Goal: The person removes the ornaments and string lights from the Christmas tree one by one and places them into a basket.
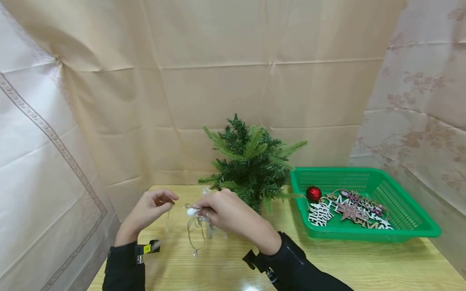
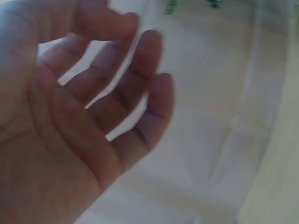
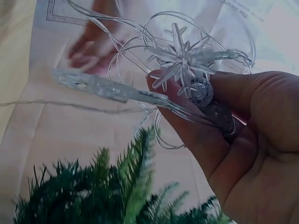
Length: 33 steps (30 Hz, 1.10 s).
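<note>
My right hand (image 1: 227,210) pinches a bundle of clear string lights (image 1: 196,222) in front of the tree. In the right wrist view, thumb and fingers hold looped thin wire, a clear plastic snowflake (image 3: 180,58) and a small round glittery piece (image 3: 201,92). A clear light piece (image 3: 93,85) juts out toward the left. My left hand (image 1: 147,210) is raised beside the bundle, its thumb and index fingertips together on a thin strand (image 1: 167,221) that hangs below. Its other fingers (image 2: 145,56) are loosely bent. The green artificial tree (image 1: 251,165) stands just behind the right hand.
On the right of the wooden table (image 1: 196,275) stands a green plastic basket (image 1: 367,233). Inside lie a red ball ornament (image 1: 314,193), a glittery star (image 1: 349,211) and white word-shaped ornaments (image 1: 320,214). A beige cloth (image 1: 218,89) hangs behind the table.
</note>
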Motion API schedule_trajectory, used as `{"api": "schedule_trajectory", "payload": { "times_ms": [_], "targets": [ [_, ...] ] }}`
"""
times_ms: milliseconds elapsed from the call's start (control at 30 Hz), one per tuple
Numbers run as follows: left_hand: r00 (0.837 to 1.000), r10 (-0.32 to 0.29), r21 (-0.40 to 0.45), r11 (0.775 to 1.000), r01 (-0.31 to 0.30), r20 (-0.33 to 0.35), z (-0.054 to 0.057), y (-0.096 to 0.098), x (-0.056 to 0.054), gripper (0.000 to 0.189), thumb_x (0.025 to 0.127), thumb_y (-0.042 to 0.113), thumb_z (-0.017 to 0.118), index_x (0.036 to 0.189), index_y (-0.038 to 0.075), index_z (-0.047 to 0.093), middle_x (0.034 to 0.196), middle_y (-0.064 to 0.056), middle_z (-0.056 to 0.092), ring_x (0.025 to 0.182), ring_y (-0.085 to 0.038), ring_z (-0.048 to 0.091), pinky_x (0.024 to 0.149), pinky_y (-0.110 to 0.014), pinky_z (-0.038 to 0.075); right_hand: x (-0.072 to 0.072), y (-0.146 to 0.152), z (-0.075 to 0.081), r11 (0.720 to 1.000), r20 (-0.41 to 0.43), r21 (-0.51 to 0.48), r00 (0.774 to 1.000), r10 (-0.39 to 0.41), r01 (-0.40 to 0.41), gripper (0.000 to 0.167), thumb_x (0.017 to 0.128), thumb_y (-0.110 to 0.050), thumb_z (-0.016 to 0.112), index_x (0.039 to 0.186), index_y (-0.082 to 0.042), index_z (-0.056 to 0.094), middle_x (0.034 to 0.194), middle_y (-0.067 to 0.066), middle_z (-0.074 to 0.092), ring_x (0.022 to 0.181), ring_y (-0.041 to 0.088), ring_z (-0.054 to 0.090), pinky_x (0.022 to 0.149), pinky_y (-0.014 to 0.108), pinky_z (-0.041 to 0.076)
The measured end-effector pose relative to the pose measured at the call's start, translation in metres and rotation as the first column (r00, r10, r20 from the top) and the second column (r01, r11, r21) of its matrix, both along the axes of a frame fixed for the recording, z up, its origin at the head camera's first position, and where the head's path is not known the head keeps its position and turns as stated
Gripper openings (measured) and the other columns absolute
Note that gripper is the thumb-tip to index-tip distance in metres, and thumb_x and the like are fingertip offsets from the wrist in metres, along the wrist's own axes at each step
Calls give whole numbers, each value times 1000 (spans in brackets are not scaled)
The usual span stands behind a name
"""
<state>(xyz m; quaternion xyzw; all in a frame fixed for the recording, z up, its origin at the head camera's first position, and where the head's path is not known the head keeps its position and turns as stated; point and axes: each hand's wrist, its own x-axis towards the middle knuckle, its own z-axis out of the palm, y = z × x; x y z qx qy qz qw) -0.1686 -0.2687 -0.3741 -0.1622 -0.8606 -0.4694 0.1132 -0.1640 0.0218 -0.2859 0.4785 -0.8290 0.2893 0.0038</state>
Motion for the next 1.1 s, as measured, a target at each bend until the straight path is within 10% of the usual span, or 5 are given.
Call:
{"api": "schedule_trajectory", "payload": {
  "times_ms": [233,600,933,1100],
  "targets": [
    [975,-152,-6,988,155,161,-39,21,-13,32,96,13,72,126,7,66,120,-10,67,105,-30,65,92,-43,53,9,45,-13,997,9,-68,999,37,-37,21,97,-7,68,116,-12,77,106,-2,76,88,0,68,73,18,53],
    [871,-379,-37,911,410,314,-66,66,-35,56,91,11,78,143,6,56,141,-22,56,128,-38,54,104,-66,41,16,103,-40,983,110,-182,994,15,5,25,98,-7,67,121,-13,75,107,-2,76,83,1,65,65,21,53],
    [887,-330,-43,931,362,323,-65,62,-33,23,88,12,81,111,12,75,105,2,74,105,-22,67,99,-52,50,12,78,-68,917,-73,-331,975,210,-223,26,97,2,64,120,-7,74,101,0,74,77,-2,61,65,15,52],
    [885,-352,36,933,358,304,-54,52,-24,23,88,15,81,110,11,74,104,-4,74,97,-21,70,88,-37,57,11,64,-78,949,-48,-262,984,169,-176,24,97,-1,66,119,-8,74,103,0,75,89,2,67,75,15,54]
  ]
}}
